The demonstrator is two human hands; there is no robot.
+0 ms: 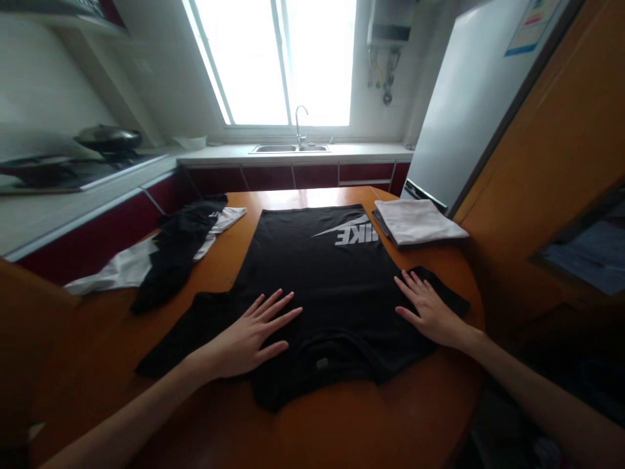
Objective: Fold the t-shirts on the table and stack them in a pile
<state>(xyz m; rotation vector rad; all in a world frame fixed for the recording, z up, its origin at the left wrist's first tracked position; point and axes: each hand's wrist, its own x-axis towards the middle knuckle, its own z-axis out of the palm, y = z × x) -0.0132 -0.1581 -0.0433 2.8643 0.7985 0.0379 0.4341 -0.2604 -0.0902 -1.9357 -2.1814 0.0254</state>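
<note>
A black T-shirt (312,280) with a white, upside-down NIKE print lies spread out, its collar towards me and its hem at the far side. My left hand (249,335) rests flat on its left shoulder area, fingers spread. On the right side, near the right sleeve, my right hand (427,306) lies on the cloth with its fingers apart. Both sleeves reach outward, and the left one extends beyond my left wrist. Neither hand grips the fabric.
The shirt lies on a round-edged wooden table (351,423). Crumpled black and white clothes (170,254) lie at the left. Folded clothes (420,221), white on top, sit at the far right. Beyond are a sink (290,149), a fridge (469,98) and a stove with a pan (110,138).
</note>
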